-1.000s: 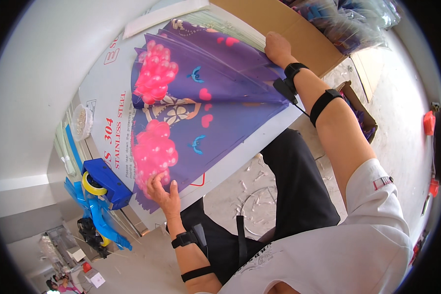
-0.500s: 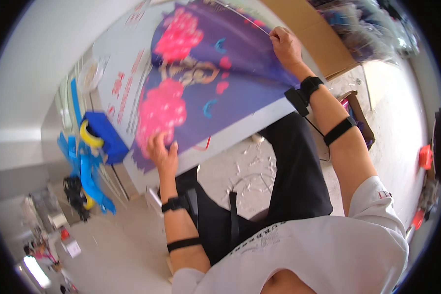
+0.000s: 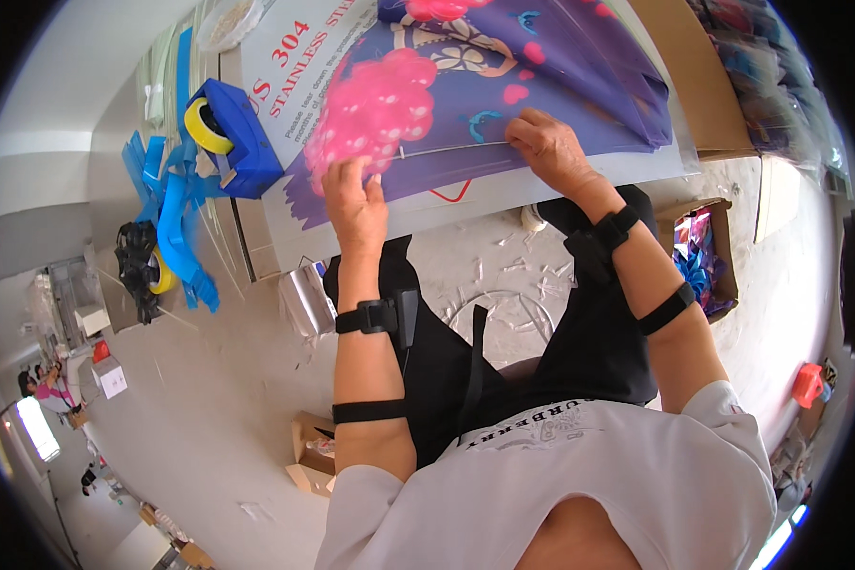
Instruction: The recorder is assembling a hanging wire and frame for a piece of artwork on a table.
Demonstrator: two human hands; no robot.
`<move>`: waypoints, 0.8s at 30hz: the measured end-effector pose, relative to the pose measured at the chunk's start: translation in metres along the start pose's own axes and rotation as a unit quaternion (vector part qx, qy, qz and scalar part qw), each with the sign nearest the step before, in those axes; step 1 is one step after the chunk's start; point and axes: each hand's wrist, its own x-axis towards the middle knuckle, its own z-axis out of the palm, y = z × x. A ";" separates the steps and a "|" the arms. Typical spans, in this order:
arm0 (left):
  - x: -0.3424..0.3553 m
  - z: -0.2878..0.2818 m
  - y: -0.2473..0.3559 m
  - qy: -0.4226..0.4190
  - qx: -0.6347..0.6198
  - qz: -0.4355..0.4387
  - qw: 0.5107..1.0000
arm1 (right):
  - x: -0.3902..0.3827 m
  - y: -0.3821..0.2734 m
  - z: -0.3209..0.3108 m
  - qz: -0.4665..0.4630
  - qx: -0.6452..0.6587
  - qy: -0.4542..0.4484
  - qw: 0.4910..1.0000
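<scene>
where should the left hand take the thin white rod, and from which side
Probably the left end of the thin white rod, in a light pinch, the left hand coming from the left. The rod is slim and straight, runs roughly sideways over the purple printed sheet, and the right hand holds it farther right.

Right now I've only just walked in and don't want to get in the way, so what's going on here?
A person is working with both hands over purple printed sheets, which lie on a white work surface. The right hand holds one end of a thin pale rod, which stretches leftward over the sheets. The left hand is loosely curled by the pink balloon print, not gripping the rod. A blue tape dispenser sits off to the left.
</scene>
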 end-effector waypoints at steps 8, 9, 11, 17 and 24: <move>0.012 0.014 0.014 0.010 0.048 0.092 0.995 | 0.001 -0.004 -0.006 0.009 0.002 -0.029 1.000; 0.011 0.016 0.014 0.009 0.050 0.090 0.995 | 0.001 -0.004 -0.006 0.009 0.004 -0.031 0.999; 0.009 0.019 0.015 0.008 0.056 0.082 0.995 | 0.001 -0.004 -0.005 0.025 0.015 -0.024 0.999; 0.007 0.018 0.013 0.005 0.065 0.082 0.994 | 0.001 -0.002 -0.002 0.012 0.000 -0.034 0.999; 0.007 0.019 0.013 -0.008 0.060 0.086 0.994 | 0.000 -0.003 -0.004 0.017 0.018 -0.040 0.999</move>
